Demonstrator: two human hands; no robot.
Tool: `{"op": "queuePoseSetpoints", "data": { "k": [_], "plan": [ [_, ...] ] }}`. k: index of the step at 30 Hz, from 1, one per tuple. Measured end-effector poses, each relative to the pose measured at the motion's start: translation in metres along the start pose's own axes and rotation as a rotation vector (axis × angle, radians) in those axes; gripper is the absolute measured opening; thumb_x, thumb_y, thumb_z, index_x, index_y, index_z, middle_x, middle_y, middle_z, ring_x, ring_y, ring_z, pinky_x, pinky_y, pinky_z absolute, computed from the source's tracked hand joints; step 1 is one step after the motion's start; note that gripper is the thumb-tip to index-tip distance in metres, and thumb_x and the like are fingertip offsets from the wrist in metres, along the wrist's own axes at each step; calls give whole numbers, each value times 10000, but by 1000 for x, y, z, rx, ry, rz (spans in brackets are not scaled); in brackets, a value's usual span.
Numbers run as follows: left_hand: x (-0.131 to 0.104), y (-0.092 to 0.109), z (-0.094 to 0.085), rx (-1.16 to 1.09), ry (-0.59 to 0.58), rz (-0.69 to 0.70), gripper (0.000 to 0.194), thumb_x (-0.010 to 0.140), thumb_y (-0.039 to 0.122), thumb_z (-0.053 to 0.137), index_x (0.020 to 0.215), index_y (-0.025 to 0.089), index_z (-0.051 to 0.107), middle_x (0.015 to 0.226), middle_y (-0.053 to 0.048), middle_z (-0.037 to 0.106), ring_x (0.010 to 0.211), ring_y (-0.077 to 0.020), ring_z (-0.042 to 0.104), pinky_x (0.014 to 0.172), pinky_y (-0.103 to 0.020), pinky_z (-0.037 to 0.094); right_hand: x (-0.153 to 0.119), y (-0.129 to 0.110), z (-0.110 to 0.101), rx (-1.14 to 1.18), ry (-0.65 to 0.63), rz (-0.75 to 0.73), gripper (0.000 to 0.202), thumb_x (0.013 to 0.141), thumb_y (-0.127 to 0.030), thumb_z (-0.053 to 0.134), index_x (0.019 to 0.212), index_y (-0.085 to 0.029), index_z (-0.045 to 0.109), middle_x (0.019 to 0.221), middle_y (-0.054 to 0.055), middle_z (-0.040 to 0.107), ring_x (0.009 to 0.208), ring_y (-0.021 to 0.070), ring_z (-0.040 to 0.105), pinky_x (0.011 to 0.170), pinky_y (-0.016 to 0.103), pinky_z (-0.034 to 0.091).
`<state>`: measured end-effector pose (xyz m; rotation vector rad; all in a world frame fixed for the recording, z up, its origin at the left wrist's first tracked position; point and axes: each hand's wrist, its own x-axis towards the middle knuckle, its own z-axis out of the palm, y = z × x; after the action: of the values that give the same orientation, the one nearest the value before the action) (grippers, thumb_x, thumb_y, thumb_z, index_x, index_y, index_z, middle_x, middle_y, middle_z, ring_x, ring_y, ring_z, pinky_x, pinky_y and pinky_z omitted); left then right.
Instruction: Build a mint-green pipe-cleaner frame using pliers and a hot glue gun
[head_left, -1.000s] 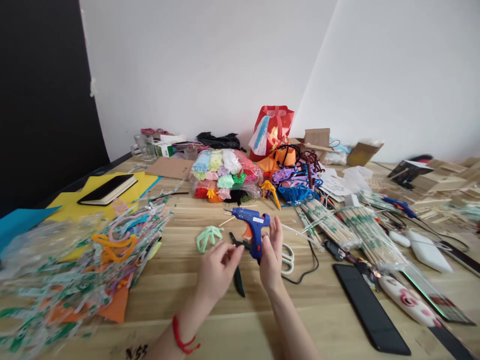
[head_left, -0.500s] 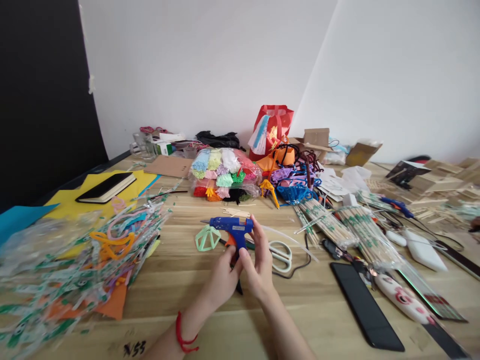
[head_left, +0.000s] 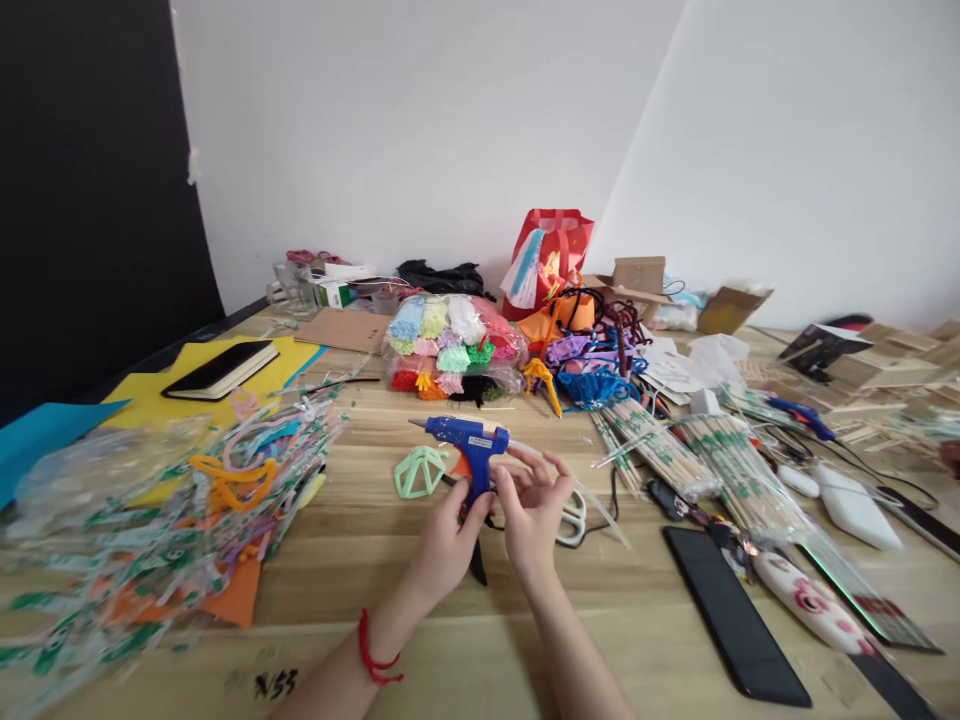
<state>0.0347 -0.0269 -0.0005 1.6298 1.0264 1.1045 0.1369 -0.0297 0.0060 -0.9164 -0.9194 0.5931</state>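
A blue hot glue gun (head_left: 471,437) is held up over the table, its nozzle pointing left. My left hand (head_left: 442,545) is wrapped round its handle. Just right of the handle is my right hand (head_left: 536,520), with thumb and fingers apart and its fingertips close behind the gun. A translucent glue stick (head_left: 604,508) runs out from the gun's rear, passing behind my right fingers. On the table to the left of the gun lies a pale green wire-like frame (head_left: 420,473). White-handled scissors (head_left: 574,518) lie partly hidden behind my right hand.
Loose pipe cleaners and plastic wrappers (head_left: 225,520) cover the left side. A bag of coloured pipe cleaners (head_left: 454,345) and a red bag (head_left: 551,260) stand at the back. Bundled wooden sticks (head_left: 739,480), a black phone (head_left: 735,610) and another glue gun (head_left: 801,415) lie to the right.
My right hand has come away from the glue gun and shifted slightly right, its fingers spreading. My left hand still grips the handle.
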Motion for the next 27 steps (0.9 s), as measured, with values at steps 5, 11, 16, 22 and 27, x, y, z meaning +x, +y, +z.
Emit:
{"op": "queuePoseSetpoints", "data": {
  "k": [5, 11, 16, 22, 27],
  "plan": [
    [1, -3, -3, -58, 10, 12, 333, 895, 403, 425, 1080, 167, 570, 940, -74, 677, 771, -182, 630, 702, -286, 501, -2, -1, -1, -99, -100, 108, 268, 757, -362, 678, 881, -197, 508, 889, 64, 668, 807, 193, 657, 752, 355, 537],
    [2, 7, -9, 150, -174, 128, 239, 859, 334, 489, 983, 194, 638, 911, -77, 687, 814, -208, 627, 725, -302, 492, 5, -8, -2, 4, -268, 399, 313, 758, -430, 651, 885, -145, 679, 878, 97, 723, 816, 254, 677, 752, 396, 545],
    [2, 12, -25, 447, -178, 276, 206, 833, 338, 507, 777, 208, 656, 780, -59, 665, 718, -185, 603, 668, -287, 459, 7, -5, -6, 61, -255, 440, 304, 758, -436, 655, 800, -135, 670, 783, 89, 712, 718, 228, 676, 622, 335, 557],
    [13, -7, -62, 477, 197, 288, 294, 827, 277, 395, 621, 194, 587, 631, -45, 609, 639, -170, 567, 615, -276, 426, 11, -6, -8, 218, -223, 445, 296, 796, -433, 613, 974, -224, 503, 812, 0, 658, 440, 101, 573, 358, 215, 466],
    [36, -30, -89, 449, 475, -142, 159, 733, 234, 498, 823, 180, 618, 788, -40, 664, 687, -176, 586, 668, -289, 452, 19, -1, -11, 331, -210, 467, 440, 761, -536, 604, 1057, -279, 403, 781, -38, 650, 320, 50, 417, 301, 189, 407]
  ]
}}
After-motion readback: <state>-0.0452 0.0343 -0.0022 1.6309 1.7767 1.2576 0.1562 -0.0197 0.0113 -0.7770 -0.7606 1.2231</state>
